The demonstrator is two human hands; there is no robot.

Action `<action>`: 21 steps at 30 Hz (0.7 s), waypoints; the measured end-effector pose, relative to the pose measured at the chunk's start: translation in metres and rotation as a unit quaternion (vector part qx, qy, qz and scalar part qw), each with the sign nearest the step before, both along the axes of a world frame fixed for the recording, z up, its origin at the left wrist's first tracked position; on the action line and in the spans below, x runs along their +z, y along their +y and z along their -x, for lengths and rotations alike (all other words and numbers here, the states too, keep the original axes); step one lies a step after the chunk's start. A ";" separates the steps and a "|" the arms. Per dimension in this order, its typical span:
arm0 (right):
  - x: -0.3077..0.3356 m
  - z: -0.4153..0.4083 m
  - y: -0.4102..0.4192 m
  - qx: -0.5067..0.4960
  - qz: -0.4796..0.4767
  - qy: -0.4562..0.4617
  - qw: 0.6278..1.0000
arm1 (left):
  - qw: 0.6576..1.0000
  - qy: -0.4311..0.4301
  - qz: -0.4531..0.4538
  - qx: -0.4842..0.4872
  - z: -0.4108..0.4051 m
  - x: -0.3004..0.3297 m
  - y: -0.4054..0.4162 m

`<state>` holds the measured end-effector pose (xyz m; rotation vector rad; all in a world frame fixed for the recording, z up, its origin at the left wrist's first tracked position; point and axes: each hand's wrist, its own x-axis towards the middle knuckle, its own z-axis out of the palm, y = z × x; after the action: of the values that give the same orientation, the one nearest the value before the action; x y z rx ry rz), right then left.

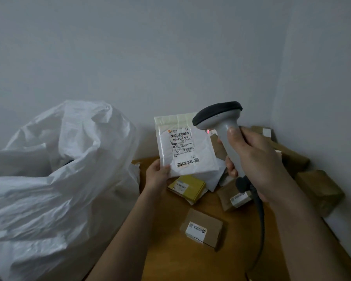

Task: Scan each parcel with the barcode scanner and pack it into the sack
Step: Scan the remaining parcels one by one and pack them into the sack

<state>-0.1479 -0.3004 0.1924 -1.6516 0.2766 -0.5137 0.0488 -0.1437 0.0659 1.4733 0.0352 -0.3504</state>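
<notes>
A large, crumpled white woven-plastic sack point(55, 179) stood at the left, its mouth gaping open and slumped against a wooden table point(182, 260). Across the tabletop lay several brown cardboard parcels point(203, 227) and one flat yellow box point(187, 186), each with a printed label, none yet in the sack. Above them the person's left hand point(157, 175) was closed on the lower left corner of a flat white padded mailer point(185, 145), thumb on the front, holding it upright with its barcode label facing the viewer. The right hand point(255, 159) was wrapped fully around the handle of a grey handheld barcode scanner point(221, 120) with a dark head and a trailing black cable point(259, 224); a small red light glowed at its neck, just beside the mailer's right edge. The mailer looked light, soft and slightly slippery, likely to bend if pinched at one corner, so a grip along a whole edge seemed safer for dropping it into the sack.
</notes>
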 end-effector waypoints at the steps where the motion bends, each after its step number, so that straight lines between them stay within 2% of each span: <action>1: 0.004 0.000 0.002 -0.004 0.004 -0.004 1.000 | 1.000 -0.004 0.011 -0.002 0.000 0.006 0.001; 13: 0.042 -0.014 0.033 -0.020 0.060 -0.046 0.997 | 0.996 -0.050 0.068 -0.007 0.010 0.061 0.014; 21: 0.059 -0.021 0.057 -0.024 0.090 -0.066 0.993 | 0.992 -0.115 0.051 0.005 0.015 0.090 0.039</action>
<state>-0.1268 -0.2437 0.2516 -1.7790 0.1762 -0.6985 0.0339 -0.1050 0.1559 1.4038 -0.1583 -0.1699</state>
